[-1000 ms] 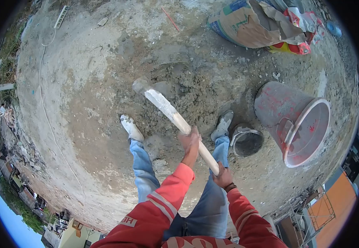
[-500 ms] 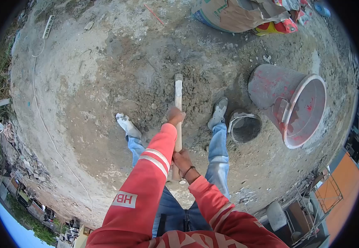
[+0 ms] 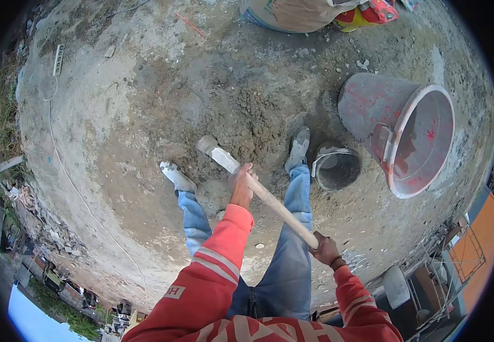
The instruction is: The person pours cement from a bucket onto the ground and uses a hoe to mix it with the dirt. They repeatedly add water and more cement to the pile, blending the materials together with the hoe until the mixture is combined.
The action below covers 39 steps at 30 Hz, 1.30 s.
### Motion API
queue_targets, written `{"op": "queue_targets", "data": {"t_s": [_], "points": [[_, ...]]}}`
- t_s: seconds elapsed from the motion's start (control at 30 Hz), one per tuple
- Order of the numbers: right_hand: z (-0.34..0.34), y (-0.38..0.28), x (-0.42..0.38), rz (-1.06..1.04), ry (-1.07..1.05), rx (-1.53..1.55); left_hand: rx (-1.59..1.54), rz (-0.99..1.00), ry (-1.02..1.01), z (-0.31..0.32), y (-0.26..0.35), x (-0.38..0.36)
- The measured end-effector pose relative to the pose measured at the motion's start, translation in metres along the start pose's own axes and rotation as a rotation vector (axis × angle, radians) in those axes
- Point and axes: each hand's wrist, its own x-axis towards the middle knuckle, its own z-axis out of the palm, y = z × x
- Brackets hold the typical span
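A hoe (image 3: pixel 278 208) with a pale wooden handle slants across the front of my legs. Mortar whitens the handle near its grey head (image 3: pixel 207 143); the blade below is hidden. My left hand (image 3: pixel 242 178) is closed round the handle near the head. Toward the butt end, my right hand (image 3: pixel 324 249) grips it too. The head is over the ground between my feet, close to the left boot (image 3: pixel 177 175). Just beyond it lies a heap of damp, crumbly grey-brown mix (image 3: pixel 252 122).
Right of my right boot (image 3: pixel 299 149) stands a small dark bucket (image 3: pixel 338 171). A large grey-and-red tub (image 3: pixel 378 105) lies tipped beside it. Torn bags (image 3: pixel 292 14) lie at the far side. A power strip (image 3: pixel 58 60) with a white cable (image 3: pixel 76 191) runs along the left.
The hoe has swung from upright in view to a slant, its head moving left and nearer. My right hand has moved right with the butt end, away from my left hand.
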Motion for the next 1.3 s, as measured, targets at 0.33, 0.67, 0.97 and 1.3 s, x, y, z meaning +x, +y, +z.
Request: {"op": "queue_targets", "data": {"t_s": [0.33,0.67,0.97,1.3], "points": [[0.006,-0.021,0.094,-0.210,0.224,0.134,0.079,0.338,-0.378,0.121,0.082,-0.047],[0.061,-0.209,0.157,0.070,0.332,0.588,0.978,0.277,-0.134,0.102,0.030,0.155],[-0.032,-0.237,0.035,0.368,-0.268,1.318,0.951,0.268,-0.109,0.040,0.017,0.053],[0.003,0.037,0.026,0.057,-0.075,0.016,0.006,0.079,-0.029,-0.002,-0.033,-0.002]]}}
